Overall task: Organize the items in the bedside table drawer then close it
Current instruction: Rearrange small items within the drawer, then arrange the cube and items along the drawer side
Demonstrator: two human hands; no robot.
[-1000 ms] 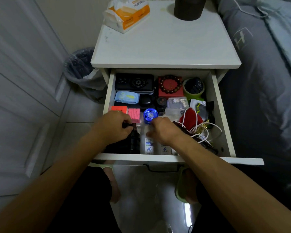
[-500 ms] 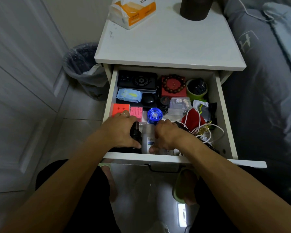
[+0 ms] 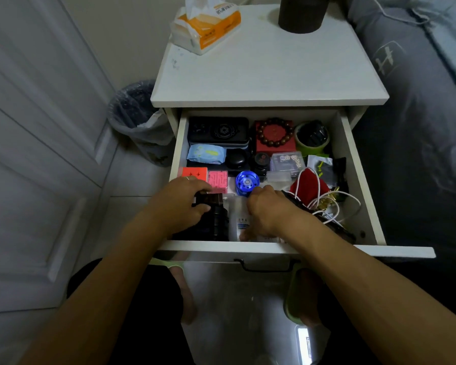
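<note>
The white bedside drawer (image 3: 353,164) stands pulled out and is full of small items. At its front left, my left hand (image 3: 181,204) grips a black bottle (image 3: 213,219) that lies on its side. My right hand (image 3: 267,212) holds a white bottle (image 3: 237,219) lying beside it, fingers curled around it. Behind the hands sit a blue round grinder (image 3: 246,181), a pink maze box (image 3: 217,180) and a red cube (image 3: 194,173). A red pouch (image 3: 309,187) with white cords lies at the right.
Further back in the drawer are a black case (image 3: 217,130), a red box with a bead bracelet (image 3: 274,135) and a green tape roll (image 3: 311,139). A tissue pack (image 3: 208,25) and dark cup (image 3: 302,14) stand on top. A bin (image 3: 136,114) is left, the bed (image 3: 419,127) right.
Both hands have slid towards the drawer's front, along the two lying bottles. The view has shifted slightly left and closer.
</note>
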